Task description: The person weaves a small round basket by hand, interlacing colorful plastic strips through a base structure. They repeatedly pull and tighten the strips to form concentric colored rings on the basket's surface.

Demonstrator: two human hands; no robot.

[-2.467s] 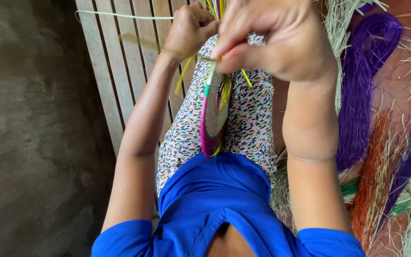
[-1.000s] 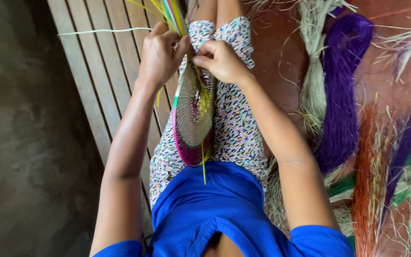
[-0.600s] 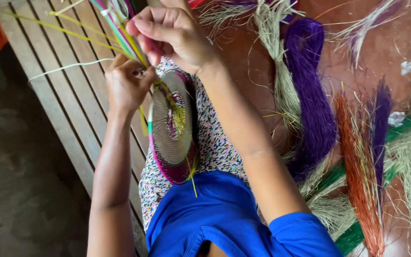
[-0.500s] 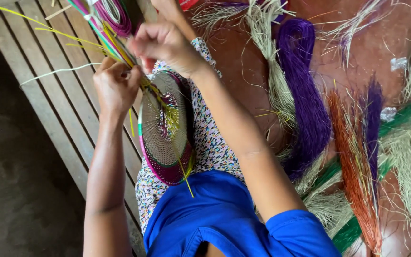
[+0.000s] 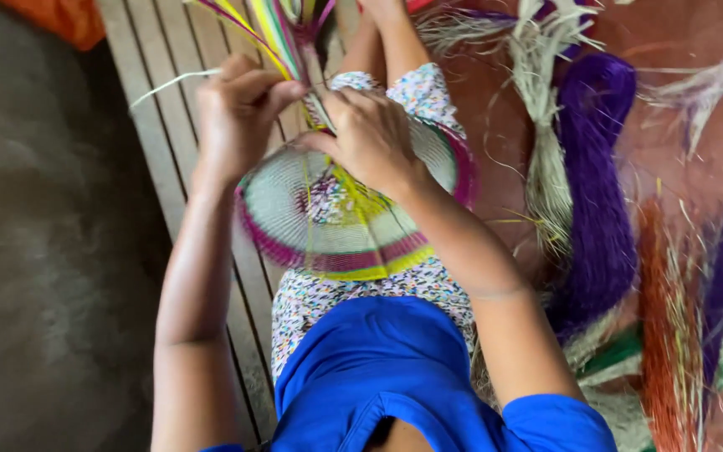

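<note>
A round woven disc [image 5: 336,238] of pale fibre with pink, green and yellow rim bands lies tilted over my lap, its flat face towards the camera. My left hand [image 5: 236,113] pinches a bunch of loose coloured strands [image 5: 274,29] that rise from the disc's far edge. My right hand [image 5: 370,138] presses on the disc's upper middle, fingers closed on the weave beside the left hand. I sit in a blue top [image 5: 378,368] and speckled trousers.
A slatted wooden bench [image 5: 156,92] runs under my left arm, with grey concrete floor [image 5: 35,251] beyond it. On the red floor to the right lie bundles of fibre: straw-coloured [image 5: 546,184], purple [image 5: 600,184], orange [image 5: 658,335] and green [image 5: 629,351].
The disc has turned from edge-on to nearly flat, face up. Both hands have come together at its far edge, and the view has swung so the bench slants to the left.
</note>
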